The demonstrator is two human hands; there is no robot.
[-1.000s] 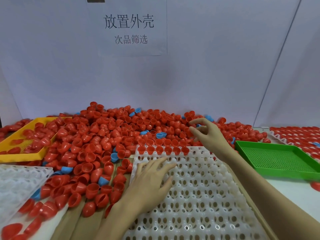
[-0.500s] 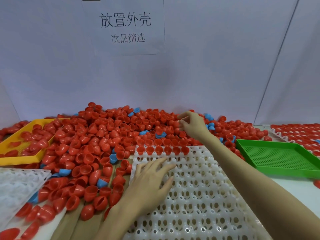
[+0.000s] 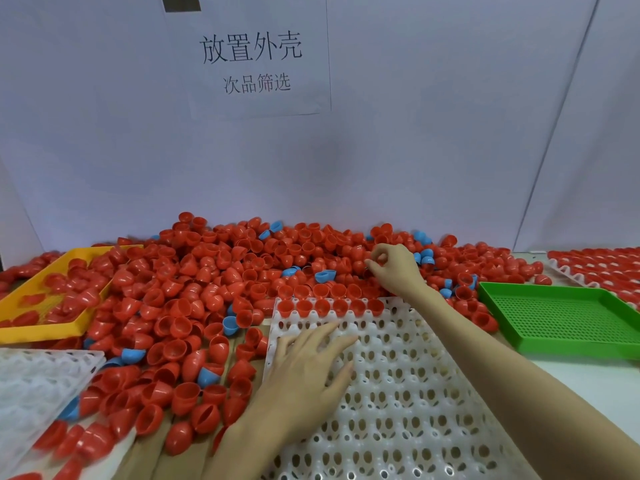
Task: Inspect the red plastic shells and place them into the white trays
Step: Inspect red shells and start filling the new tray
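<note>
A big heap of red plastic shells [image 3: 221, 289], with a few blue ones mixed in, covers the back of the table. In front lies a white tray [image 3: 408, 393] with rows of holes; its far row holds several red shells [image 3: 329, 307]. My left hand [image 3: 311, 368] rests flat, fingers spread, on the tray's left part. At the heap's edge beyond the tray, my right hand [image 3: 394, 268] has its fingers curled and pinches a red shell [image 3: 381, 259], mostly hidden by the fingertips.
A yellow tray [image 3: 52, 327] with red shells sits at the left. A second white tray [image 3: 31, 386] lies at the near left. A green perforated tray [image 3: 568, 317] stands at the right, and another white tray filled with red shells [image 3: 599, 265] at the far right.
My right hand reached further into the heap and its fingers closed on a red shell. The left hand stayed flat on the white tray.
</note>
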